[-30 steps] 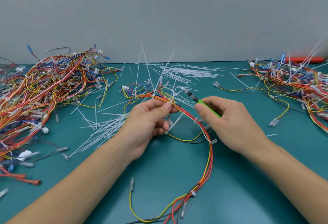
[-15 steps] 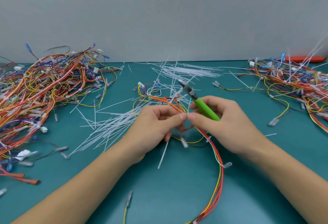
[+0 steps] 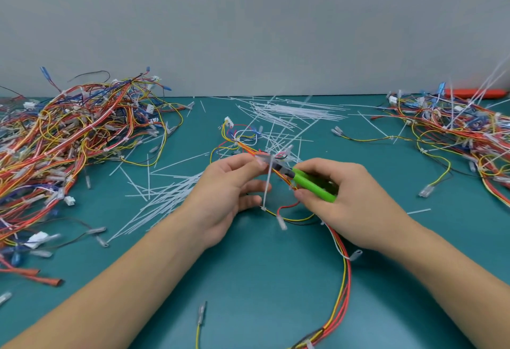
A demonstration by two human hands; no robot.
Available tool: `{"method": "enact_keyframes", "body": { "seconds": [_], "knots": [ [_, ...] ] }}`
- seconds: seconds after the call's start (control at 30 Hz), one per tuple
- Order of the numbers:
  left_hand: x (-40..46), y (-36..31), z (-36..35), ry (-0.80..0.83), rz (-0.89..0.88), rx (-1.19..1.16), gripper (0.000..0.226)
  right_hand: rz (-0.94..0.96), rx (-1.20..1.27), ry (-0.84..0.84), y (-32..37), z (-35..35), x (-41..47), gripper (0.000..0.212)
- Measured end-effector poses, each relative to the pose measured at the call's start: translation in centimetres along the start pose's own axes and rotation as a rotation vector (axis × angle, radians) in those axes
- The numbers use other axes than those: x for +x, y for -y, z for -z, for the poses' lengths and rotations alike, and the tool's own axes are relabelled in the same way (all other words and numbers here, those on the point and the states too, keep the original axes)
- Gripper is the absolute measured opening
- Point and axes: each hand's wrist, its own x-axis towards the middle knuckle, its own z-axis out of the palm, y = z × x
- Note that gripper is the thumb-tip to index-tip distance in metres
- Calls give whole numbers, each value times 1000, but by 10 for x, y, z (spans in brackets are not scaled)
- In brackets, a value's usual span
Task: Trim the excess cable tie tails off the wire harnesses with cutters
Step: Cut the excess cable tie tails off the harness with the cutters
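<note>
Cutters [image 3: 313, 184], green-handled, are gripped by the fingers of the right hand [image 3: 350, 202], the tip set at a white cable tie tail [image 3: 267, 183]. Harness [image 3: 340, 288] is pinched by the left hand [image 3: 226, 194] at desk [image 3: 262, 279] centre. Wire piles [image 3: 71, 149] are heaped along both side edges; cut tails [image 3: 292, 112] are strewn behind.

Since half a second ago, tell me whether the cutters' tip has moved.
Yes. The cutters in the right hand swung their tip leftward and down toward the left hand, away from the pile of trimmed tails.
</note>
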Motion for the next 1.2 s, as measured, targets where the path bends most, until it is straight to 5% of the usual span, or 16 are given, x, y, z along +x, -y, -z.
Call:
{"method": "enact_keyframes", "body": {
  "seconds": [0.23,1.2],
  "knots": [
    [0,-1,1,-24,-66,-99,13,-60,-78,-81,-7,0,0,10],
    [0,5,-2,-92,-128,-4,12,-107,-39,-43,-10,1,1,33]
  ]
}}
